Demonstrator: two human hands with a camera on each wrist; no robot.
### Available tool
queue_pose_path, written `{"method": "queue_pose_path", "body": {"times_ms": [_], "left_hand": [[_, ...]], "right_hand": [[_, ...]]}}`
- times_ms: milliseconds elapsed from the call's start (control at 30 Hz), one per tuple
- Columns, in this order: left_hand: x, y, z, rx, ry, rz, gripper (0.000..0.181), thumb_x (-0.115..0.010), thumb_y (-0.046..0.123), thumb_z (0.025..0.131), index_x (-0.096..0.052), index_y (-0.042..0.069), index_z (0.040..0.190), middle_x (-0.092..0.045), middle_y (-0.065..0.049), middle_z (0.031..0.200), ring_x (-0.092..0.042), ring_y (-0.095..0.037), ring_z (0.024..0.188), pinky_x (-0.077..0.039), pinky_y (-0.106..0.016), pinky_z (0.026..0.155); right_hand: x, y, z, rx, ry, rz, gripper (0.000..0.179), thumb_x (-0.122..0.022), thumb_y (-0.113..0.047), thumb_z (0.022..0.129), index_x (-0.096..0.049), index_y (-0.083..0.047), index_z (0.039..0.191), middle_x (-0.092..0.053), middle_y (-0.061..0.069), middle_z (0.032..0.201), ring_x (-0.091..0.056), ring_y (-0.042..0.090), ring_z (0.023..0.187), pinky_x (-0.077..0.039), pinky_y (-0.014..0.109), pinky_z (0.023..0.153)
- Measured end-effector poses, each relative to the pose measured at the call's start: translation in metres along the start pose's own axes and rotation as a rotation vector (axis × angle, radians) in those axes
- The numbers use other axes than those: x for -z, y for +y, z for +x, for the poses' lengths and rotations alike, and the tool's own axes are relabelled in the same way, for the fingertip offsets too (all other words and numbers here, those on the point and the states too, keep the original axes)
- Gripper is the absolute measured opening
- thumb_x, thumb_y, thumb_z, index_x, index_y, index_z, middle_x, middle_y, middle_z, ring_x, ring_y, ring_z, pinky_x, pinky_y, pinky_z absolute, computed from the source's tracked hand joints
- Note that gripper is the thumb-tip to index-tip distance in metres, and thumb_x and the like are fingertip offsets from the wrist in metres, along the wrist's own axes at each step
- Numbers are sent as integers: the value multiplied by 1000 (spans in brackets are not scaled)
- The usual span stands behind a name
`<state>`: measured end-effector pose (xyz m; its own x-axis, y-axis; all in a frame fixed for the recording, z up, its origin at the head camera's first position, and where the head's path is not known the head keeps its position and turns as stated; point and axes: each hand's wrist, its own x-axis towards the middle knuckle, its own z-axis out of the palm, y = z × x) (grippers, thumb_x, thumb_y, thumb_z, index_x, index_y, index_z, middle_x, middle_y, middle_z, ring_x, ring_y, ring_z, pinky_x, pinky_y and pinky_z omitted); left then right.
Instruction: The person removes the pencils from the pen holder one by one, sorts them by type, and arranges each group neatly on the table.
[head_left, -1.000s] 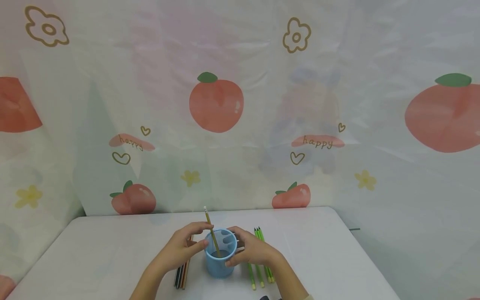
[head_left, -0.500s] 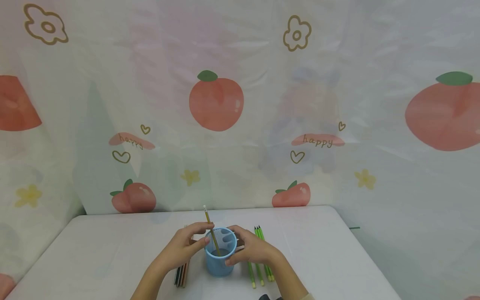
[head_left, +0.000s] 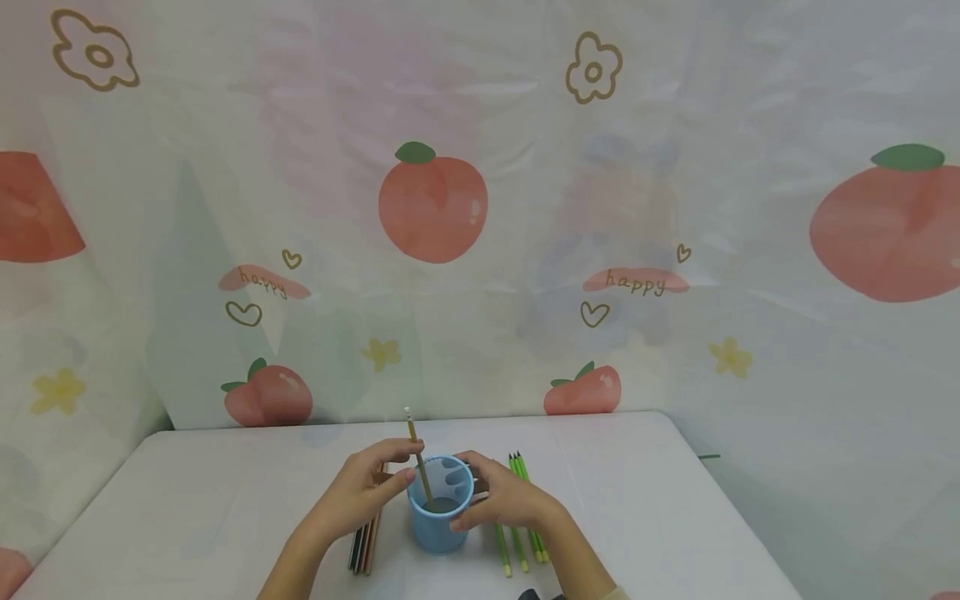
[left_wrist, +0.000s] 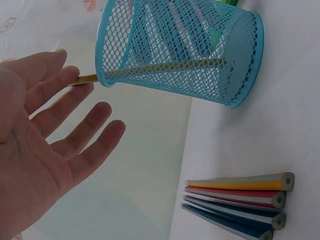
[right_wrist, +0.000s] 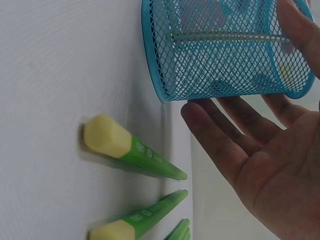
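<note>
A light-blue mesh pencil cup (head_left: 439,533) stands upright on the table. One yellowish pencil (head_left: 422,475) leans inside it with its white eraser end up; the left wrist view shows its lower end reaching down to the cup's base. At the left of the rim is my left hand (head_left: 358,493), its index fingertip against the pencil and its fingers spread loosely. From the right, my right hand (head_left: 512,498) grips the cup, thumb at the front near the rim and fingers round the far side. In the right wrist view its fingertips lie along the mesh wall.
Left of the cup lie several striped pencils (left_wrist: 235,182) in yellow, red and blue. To its right are several green pencils (head_left: 517,550) with pale yellow ends. A dark object (head_left: 529,595) shows at the bottom edge. A fruit-print curtain (head_left: 480,333) hangs behind the white table (head_left: 637,483).
My left hand has shifted slightly left and up, and the pencil's upper part has tipped left with it. Its thumb has drawn back a little from the cup. My right hand and the cup look unmoved.
</note>
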<state>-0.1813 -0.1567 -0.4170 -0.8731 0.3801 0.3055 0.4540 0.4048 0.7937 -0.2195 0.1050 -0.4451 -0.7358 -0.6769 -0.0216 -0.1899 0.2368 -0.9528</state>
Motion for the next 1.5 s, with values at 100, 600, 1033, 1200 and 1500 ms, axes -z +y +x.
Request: {"method": "queue_pose_path", "body": {"times_ms": [100, 600, 1033, 1200, 1500], "left_hand": [[2, 2, 0, -13, 13, 0, 35, -66, 25, 97, -62, 18, 131, -62, -5, 136, -59, -33, 121, -56, -26, 88], [15, 18, -3, -31, 93, 69, 37, -67, 26, 97, -61, 21, 133, -63, -2, 135, -61, -31, 120, -58, -33, 89], [27, 32, -10, -180, 190, 62, 37, -67, 17, 96, -62, 20, 132, -63, -2, 133, -63, -25, 118, -59, -32, 87], [32, 39, -12, -238, 225, 52, 40, -68, 12, 95, -62, 18, 133, -64, -4, 132, -64, -24, 116, -60, -33, 86], [42, 49, -18, -251, 237, 8, 43, -68, 5, 93, -60, 16, 134, -61, 0, 135, -61, -13, 120, -58, -32, 90]], "right_hand": [[0, -1, -1, 0, -3, -3, 76, -84, -11, 77, -46, -13, 142, -57, 14, 138, -57, 34, 125, -52, 49, 100], [0, -3, -1, -11, 2, 16, 74, -85, -9, 77, -48, -17, 140, -58, 10, 136, -57, 34, 125, -50, 54, 102], [0, -1, -1, -14, -4, 21, 73, -84, -9, 77, -48, -19, 140, -58, 8, 137, -57, 33, 125, -51, 49, 101], [1, 0, 0, -7, -15, 29, 74, -84, -8, 77, -48, -19, 140, -57, 9, 137, -56, 34, 126, -51, 48, 101], [1, -1, -1, -5, -11, 26, 75, -84, -9, 77, -47, -18, 141, -57, 11, 137, -56, 34, 125, -51, 51, 101]]}}
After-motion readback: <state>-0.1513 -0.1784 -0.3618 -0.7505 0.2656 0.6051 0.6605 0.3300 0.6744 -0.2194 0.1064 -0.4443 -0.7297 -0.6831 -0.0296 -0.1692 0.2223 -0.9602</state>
